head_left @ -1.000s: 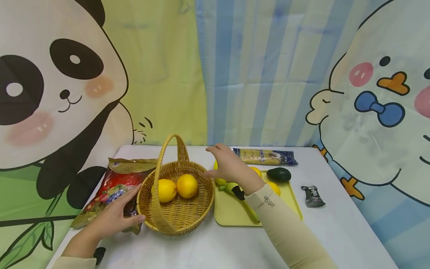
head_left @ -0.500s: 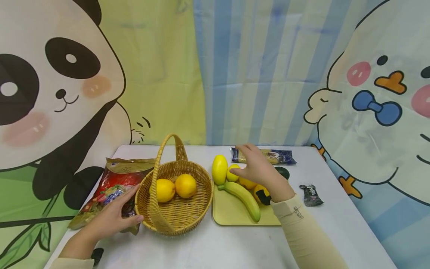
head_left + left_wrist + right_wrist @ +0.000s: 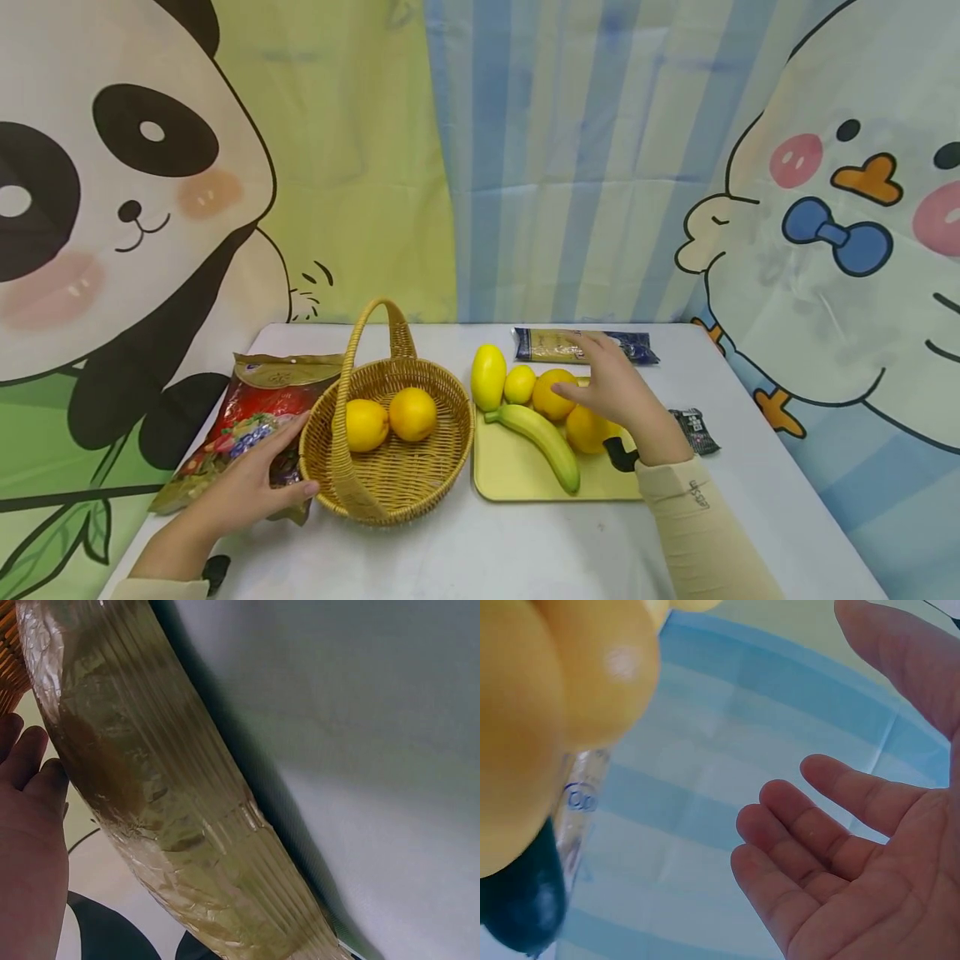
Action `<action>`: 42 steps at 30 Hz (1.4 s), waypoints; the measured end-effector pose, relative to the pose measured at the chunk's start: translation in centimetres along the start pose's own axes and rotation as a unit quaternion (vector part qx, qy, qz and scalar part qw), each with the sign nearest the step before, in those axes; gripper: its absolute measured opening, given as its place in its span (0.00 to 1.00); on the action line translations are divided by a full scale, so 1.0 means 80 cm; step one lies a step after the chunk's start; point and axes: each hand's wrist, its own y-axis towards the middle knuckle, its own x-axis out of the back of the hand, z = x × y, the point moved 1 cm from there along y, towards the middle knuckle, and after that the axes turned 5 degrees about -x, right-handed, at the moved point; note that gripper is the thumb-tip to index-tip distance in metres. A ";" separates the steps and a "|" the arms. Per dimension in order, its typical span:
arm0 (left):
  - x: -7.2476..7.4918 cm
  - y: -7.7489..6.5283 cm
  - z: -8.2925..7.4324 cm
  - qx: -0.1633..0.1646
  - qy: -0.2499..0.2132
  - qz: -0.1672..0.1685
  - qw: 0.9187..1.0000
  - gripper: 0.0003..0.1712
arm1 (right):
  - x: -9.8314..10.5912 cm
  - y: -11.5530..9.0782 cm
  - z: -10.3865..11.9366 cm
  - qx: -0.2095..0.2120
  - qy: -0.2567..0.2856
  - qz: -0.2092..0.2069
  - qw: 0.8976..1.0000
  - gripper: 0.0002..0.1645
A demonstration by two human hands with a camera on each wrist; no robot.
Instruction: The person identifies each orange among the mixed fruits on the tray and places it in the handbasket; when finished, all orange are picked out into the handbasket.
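Note:
My left hand [image 3: 243, 492] rests against the left side of a wicker basket [image 3: 442, 479], thumb by the rim and fingers extended. Two oranges [image 3: 412, 414] lie inside the basket. Over the right part of a pale yellow tray [image 3: 502, 475] hovers my right hand [image 3: 626, 392], fingers spread and palm bare in the right wrist view. The tray bears a banana [image 3: 543, 442], a long yellow fruit [image 3: 489, 377], a lemon [image 3: 520, 384] and two more oranges [image 3: 553, 394]. A dark green avocado [image 3: 529, 892] shows in the right wrist view; in the head view the right hand hides it.
A red and gold snack bag [image 3: 270, 400] lies left of the basket, partly under the left hand. Behind the tray is a blue and gold pasta packet [image 3: 551, 345]. A small black wrapped packet [image 3: 696, 429] sits right of the tray. Printed curtains stand behind the table.
My right hand has moved right, from beside the basket across the tray, uncovering the banana, lemon and oranges and covering the avocado. My left hand stays at the basket.

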 end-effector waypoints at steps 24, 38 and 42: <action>0.000 0.001 0.004 -0.004 0.002 0.002 1.000 0.62 | -0.048 -0.038 -0.079 -0.048 0.018 0.016 0.999 0.54; -0.001 0.000 0.002 0.004 -0.003 0.005 1.000 0.62 | -0.072 -0.051 -0.101 -0.061 0.040 0.009 0.997 0.58; -0.002 0.001 0.002 0.006 -0.003 0.005 1.000 0.62 | -0.077 -0.053 -0.104 -0.064 0.051 0.000 0.997 0.57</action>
